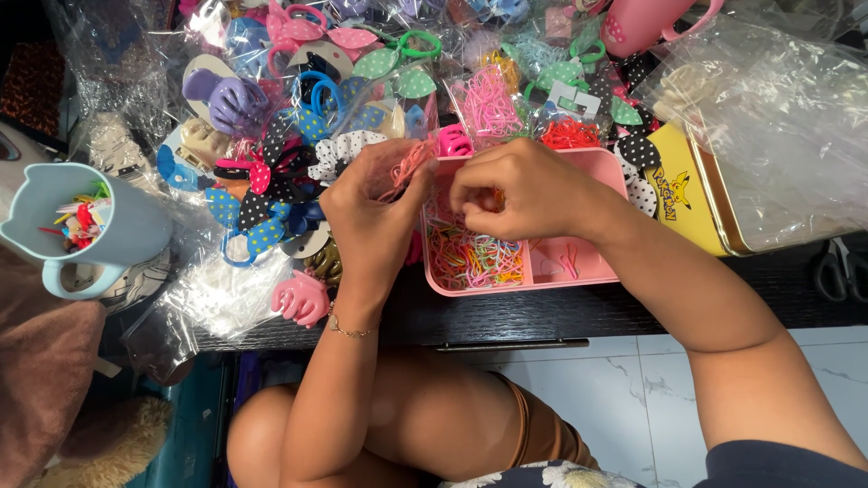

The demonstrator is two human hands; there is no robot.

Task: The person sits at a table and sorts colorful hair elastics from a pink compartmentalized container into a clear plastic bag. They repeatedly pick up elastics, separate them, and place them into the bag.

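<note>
Both hands worked over a pink tray (579,271) of small coloured bands (466,258) on the black table (506,316). Left hand (372,212) pinched a clump of pink bands (409,165) at the tray's left edge. Right hand (520,190) was curled, fingertips closed on bands inside; a blue mug (81,226) stood well left.

There is one view, from the camera on my head, looking almost straight down over my lap. It sits close: my forearms fill the lower half, and my left hand (375,208) and right hand (520,190) meet near the middle of the frame. The dark desk (542,312) runs across the centre, its near edge towards me, its far side at the top. Below that edge, my knees and the pale tiled floor (615,380) show.
</note>
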